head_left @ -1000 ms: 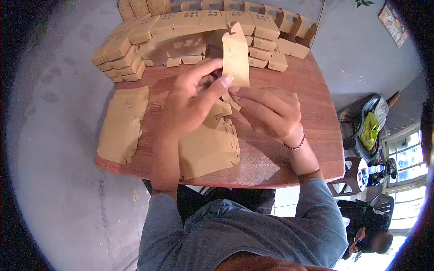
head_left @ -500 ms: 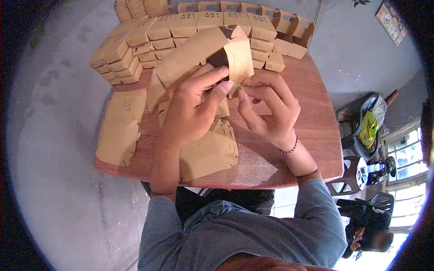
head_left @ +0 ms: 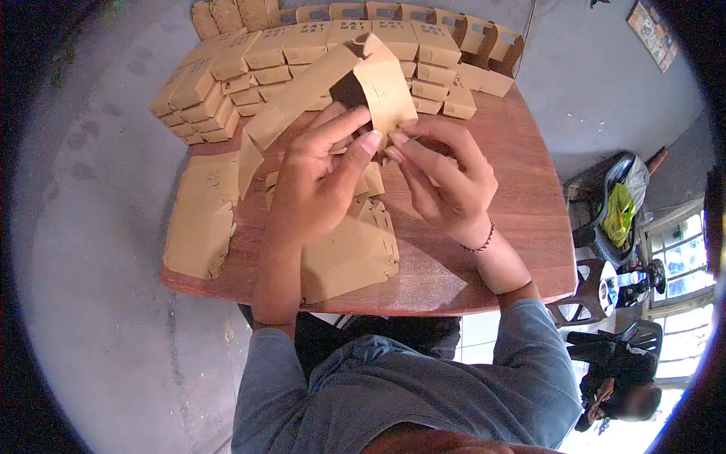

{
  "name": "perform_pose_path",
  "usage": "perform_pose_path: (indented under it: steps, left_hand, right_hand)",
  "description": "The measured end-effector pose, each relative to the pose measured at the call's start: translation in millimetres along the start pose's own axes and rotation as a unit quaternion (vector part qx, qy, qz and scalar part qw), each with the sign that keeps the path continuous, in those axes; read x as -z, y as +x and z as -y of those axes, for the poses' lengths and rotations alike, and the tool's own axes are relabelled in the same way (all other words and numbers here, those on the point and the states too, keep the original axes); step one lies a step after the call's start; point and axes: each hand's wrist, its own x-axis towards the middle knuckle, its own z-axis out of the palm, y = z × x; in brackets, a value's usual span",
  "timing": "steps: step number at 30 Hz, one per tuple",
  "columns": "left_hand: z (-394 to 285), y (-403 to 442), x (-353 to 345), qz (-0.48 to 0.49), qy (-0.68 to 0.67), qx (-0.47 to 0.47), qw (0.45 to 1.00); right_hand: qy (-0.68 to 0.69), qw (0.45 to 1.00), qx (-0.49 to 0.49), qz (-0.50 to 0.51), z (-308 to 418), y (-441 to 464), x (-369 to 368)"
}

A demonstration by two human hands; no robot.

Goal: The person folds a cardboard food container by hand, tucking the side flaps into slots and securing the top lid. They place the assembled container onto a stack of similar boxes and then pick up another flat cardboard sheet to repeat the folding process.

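A partly folded brown cardboard box [head_left: 387, 87] is held up above the table, its long side slanting down to the left. My left hand [head_left: 321, 178] grips it from the left, thumb on the lower edge of the end panel and the other fingers partly hidden behind. My right hand [head_left: 450, 174] pinches the lower right corner of that panel between thumb and fingers. Flat cardboard pieces [head_left: 352, 253] lie on the table beneath my hands, and another flat stack [head_left: 200, 227] lies to the left.
Stacked closed boxes [head_left: 306, 45] marked "EAT ME!" line the far side of the wooden table [head_left: 499, 257], with open-topped boxes [head_left: 484, 76] behind and to the right. A chair with bags [head_left: 618, 216] stands at the right. Another person [head_left: 624, 390] sits at the lower right.
The box's long side has swung into view on the left since the earliest frame. Since the middle frame, the end panel has moved slightly left and tilted, with both hands still on it.
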Motion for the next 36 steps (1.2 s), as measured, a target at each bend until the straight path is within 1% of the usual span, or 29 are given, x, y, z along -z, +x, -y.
perform_pose_path:
  steps: [1,2,4,5,7,8,10,11,13,14,15,17,18,20,21,22,23,24,25,26,28,29,31,33,35,36]
  left_hand:
    - [-0.3,0.8,-0.8,-0.007,-0.029,-0.014,0.999]
    - [0.0,0.6,-0.2,-0.007,-0.028,-0.015,0.999]
    - [2.5,-0.5,1.9,-0.024,-0.115,0.002,0.993]
    - [2.9,-2.4,2.6,-0.024,-0.113,0.001,0.993]
    - [2.0,-6.5,4.1,-0.046,-0.185,0.039,0.981]
    - [0.4,-4.2,6.5,-0.046,-0.184,0.038,0.981]
    - [-4.7,2.8,11.2,0.042,-0.151,-0.022,0.987]
    - [-8.2,3.1,9.8,0.043,-0.150,-0.024,0.987]
    - [-14.1,1.8,5.0,0.017,-0.145,0.016,0.989]
    - [-11.6,2.4,4.5,0.017,-0.145,0.015,0.989]
    - [-6.0,3.4,4.5,0.002,-0.151,0.012,0.989]
    - [5.2,5.8,6.4,-0.013,-0.156,0.008,0.988]
    - [9.1,7.9,8.1,-0.009,-0.130,0.006,0.991]
    - [12.0,8.0,8.5,-0.004,-0.106,0.005,0.994]
    - [9.1,7.4,7.0,0.015,-0.095,0.000,0.995]
    - [6.7,6.4,5.3,0.034,-0.083,-0.004,0.996]
    - [5.0,3.9,2.0,0.035,-0.084,-0.003,0.996]
    - [3.4,0.5,-2.1,0.036,-0.109,0.033,0.993]
    - [2.3,-1.5,-4.3,0.036,-0.134,0.068,0.988]
    - [2.6,-2.1,-4.7,0.036,-0.133,0.067,0.988]
    - [4.9,-2.9,-5.4,0.088,-0.064,0.067,0.992]
    - [5.0,-3.1,-5.2,0.088,-0.064,0.066,0.992]
    - [5.1,-3.0,-3.5,0.111,-0.061,0.113,0.985]
    - [3.1,-2.7,-1.1,0.113,-0.037,0.118,0.986]
    - [1.0,-3.1,-2.2,0.113,-0.013,0.123,0.986]
    - [0.2,-3.8,-6.1,0.073,-0.049,0.148,0.985]
  right_hand:
    - [-0.019,1.000,-0.009,0.023,0.7,-0.8,0.6]
    - [-0.019,1.000,-0.008,0.022,0.3,-0.2,-0.5]
    - [-0.060,0.998,0.018,0.024,-1.2,1.7,-3.7]
    - [-0.060,0.998,0.019,0.022,-1.7,1.8,-4.1]
    - [-0.111,0.992,0.046,0.037,-2.9,1.6,-5.4]
    - [-0.111,0.992,0.047,0.036,-4.2,-0.2,-8.1]
    - [-0.122,0.990,0.064,0.040,-7.0,-4.3,-14.3]
    - [-0.122,0.990,0.064,0.039,-6.9,-4.8,-13.9]
    - [-0.112,0.986,0.048,0.114,-5.4,-5.7,-11.9]
    - [-0.061,0.989,0.051,0.125,-7.9,-4.5,-11.8]
    - [-0.061,0.989,0.051,0.125,-11.5,-3.0,-10.7]
    - [0.034,0.989,0.065,0.130,-18.5,-0.7,-6.9]
    - [0.034,0.989,0.066,0.130,-19.4,0.7,-3.7]
    - [0.126,0.989,0.006,0.073,-19.3,5.9,4.7]
    - [0.125,0.989,0.005,0.074,-19.1,6.9,8.0]
    - [0.174,0.981,-0.085,0.032,-18.7,7.6,11.1]
    - [0.220,0.960,-0.173,-0.011,-17.3,9.2,13.9]
    - [0.257,0.940,-0.218,-0.051,-12.5,15.1,14.8]
    - [0.257,0.940,-0.217,-0.052,-14.3,15.8,17.0]
    - [0.246,0.933,-0.262,-0.034,-17.4,16.6,20.5]
    - [0.229,0.915,-0.331,-0.014,-17.8,18.7,22.8]
    - [0.229,0.916,-0.330,-0.014,-15.5,19.8,23.1]
    - [0.222,0.895,-0.387,0.031,-11.8,21.2,22.6]
    - [0.228,0.894,-0.386,0.008,-11.9,18.7,19.8]
    - [0.182,0.918,-0.352,-0.001,-12.6,15.2,19.6]
    - [0.183,0.918,-0.352,-0.001,-13.6,13.7,18.3]
